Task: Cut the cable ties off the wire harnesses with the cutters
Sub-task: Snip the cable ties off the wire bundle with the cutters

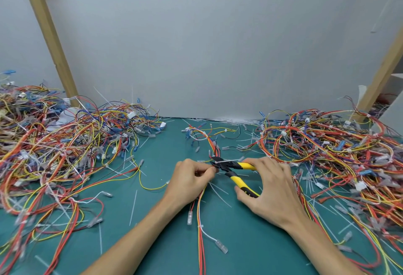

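While the cutters (231,171) lie mid-mat (152,209), nose toward 10 o'clock and handles toward 4, the right hand (269,187) grasps both yellow handles and the left hand (190,179) pinches the wire harness (200,207) at the nose's 9 o'clock.

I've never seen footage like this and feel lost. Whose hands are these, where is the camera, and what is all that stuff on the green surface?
There is no machine here. A person wears one camera on the head, and it looks down at their own bare hands. The left hand pinches a wire harness that lies on the green mat. The right hand grips yellow-handled cutters, whose black head sits at the wires beside the left fingertips. A left pile and a right pile of tangled harnesses flank the hands. Loose white cable ties are scattered over the mat.
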`<state>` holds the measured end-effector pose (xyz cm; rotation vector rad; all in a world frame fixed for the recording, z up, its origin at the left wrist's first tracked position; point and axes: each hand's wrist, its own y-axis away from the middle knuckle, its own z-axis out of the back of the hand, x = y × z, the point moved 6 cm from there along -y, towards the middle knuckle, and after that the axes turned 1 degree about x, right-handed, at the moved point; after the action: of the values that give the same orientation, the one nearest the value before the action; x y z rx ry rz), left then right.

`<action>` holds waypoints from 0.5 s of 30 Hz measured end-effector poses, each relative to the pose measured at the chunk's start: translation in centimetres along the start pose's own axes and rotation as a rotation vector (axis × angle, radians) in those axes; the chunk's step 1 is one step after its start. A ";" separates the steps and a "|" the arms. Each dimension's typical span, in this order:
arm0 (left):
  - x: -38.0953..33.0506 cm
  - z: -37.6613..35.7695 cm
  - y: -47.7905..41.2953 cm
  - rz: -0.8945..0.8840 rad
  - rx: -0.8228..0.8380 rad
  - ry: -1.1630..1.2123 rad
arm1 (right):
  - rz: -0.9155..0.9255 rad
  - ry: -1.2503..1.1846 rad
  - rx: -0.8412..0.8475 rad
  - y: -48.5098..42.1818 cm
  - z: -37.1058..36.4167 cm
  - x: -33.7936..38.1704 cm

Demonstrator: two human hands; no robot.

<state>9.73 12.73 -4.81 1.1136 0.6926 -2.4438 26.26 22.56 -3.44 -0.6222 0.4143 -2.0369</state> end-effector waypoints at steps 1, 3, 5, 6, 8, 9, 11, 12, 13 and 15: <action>0.0 0.0 0.0 -0.009 0.001 -0.006 | -0.001 -0.005 0.008 0.0 0.0 0.0; -0.1 0.0 0.1 -0.024 0.001 -0.016 | -0.005 -0.011 0.021 0.0 0.0 0.0; -0.2 0.0 0.1 -0.028 -0.001 -0.023 | -0.013 -0.017 0.029 0.0 0.0 0.0; -0.2 0.0 0.1 -0.025 -0.001 -0.023 | -0.018 -0.023 0.031 0.0 0.0 0.0; -0.3 0.1 0.0 -0.019 0.000 -0.024 | -0.031 -0.036 0.023 0.0 0.1 0.0; -0.4 0.1 0.1 -0.018 0.003 -0.024 | -0.036 -0.035 0.018 0.0 0.2 -0.1; -0.6 0.1 0.1 -0.019 0.006 -0.023 | -0.045 -0.034 0.014 0.0 0.2 -0.1; -0.6 0.1 0.1 -0.020 0.006 -0.022 | -0.046 -0.037 0.011 0.0 0.3 -0.1; -0.6 0.1 0.1 -0.021 0.005 -0.022 | -0.047 -0.042 0.008 0.0 0.3 -0.1; -0.6 0.1 0.2 -0.020 0.005 -0.024 | -0.053 -0.049 0.011 0.1 0.4 -0.2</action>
<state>10.09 12.59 -4.34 1.0820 0.6934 -2.4728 26.58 22.65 -3.23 -0.6819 0.3610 -2.0683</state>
